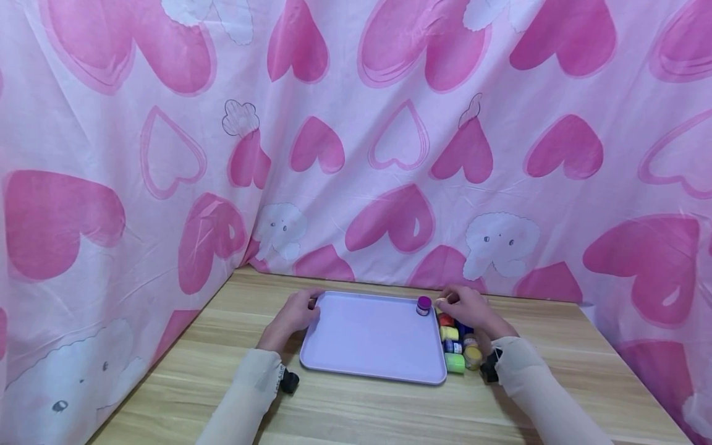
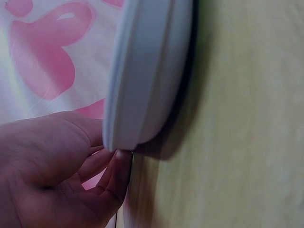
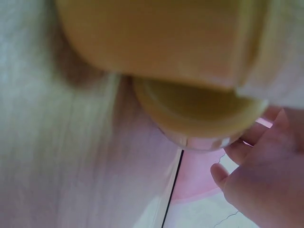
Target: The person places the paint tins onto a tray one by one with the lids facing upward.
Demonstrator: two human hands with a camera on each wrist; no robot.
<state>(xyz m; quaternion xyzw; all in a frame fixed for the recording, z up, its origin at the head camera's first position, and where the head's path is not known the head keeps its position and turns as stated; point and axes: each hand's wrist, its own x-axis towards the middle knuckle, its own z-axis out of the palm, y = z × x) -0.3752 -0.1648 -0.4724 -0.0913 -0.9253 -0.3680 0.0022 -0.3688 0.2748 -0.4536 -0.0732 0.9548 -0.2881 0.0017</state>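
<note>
And here's the tray (image 1: 367,346), long axis running left to right on the bench (image 1: 367,408), with the left hand (image 1: 300,310) gripping its far-left corner. Over on the other side, the right hand (image 1: 467,307) bends down just beyond the tray's far-right corner — whether its fingers pinch anything, I cannot tell.

Now the purple jar (image 1: 424,305): it sits inside the tray's far-right corner, just left of the right hand's fingertips and well apart from the left hand. The other jars crowd along the tray's right edge: red (image 1: 447,320) farthest of these four, then yellow (image 1: 449,334), blue (image 1: 453,347) and green (image 1: 455,363) towards the near corner, a mustard jar (image 1: 473,358) outside them.

So the right hand is the nearer one, and that raised right edge is the crossing point — with plenty of room stretching left across the tray from the purple jar.
</note>
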